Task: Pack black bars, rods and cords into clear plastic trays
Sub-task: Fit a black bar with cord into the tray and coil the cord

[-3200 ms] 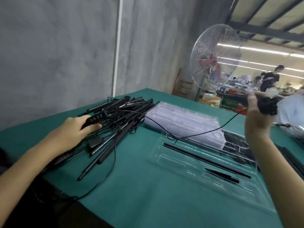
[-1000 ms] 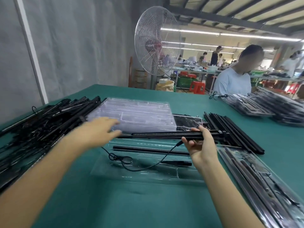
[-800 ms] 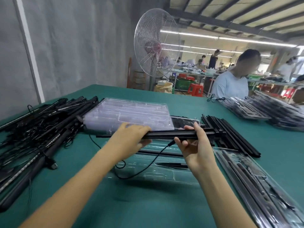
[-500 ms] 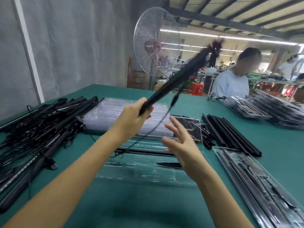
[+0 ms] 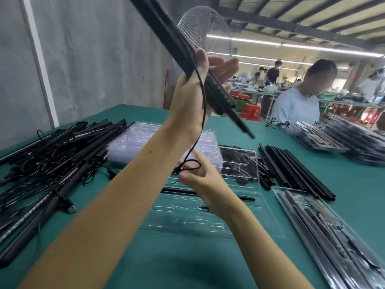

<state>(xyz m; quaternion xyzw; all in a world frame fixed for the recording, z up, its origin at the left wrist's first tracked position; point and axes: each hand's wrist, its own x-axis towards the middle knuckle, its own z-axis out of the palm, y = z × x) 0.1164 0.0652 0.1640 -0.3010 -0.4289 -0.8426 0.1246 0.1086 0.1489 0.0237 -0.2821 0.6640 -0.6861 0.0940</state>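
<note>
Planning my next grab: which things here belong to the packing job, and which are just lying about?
Job: left hand holding black bar; right hand pinching its cord; open tray; spare trays; bar pile; rods; packed trays.
Lying about: fan; red stools.

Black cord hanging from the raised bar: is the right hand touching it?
Touching. Head view: the right hand pinches the black cord at its loop, under the raised bar.

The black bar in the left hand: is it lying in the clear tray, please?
No, the left hand holds the black bar tilted in the air, off the clear tray; the right hand pinches its cord.
</note>
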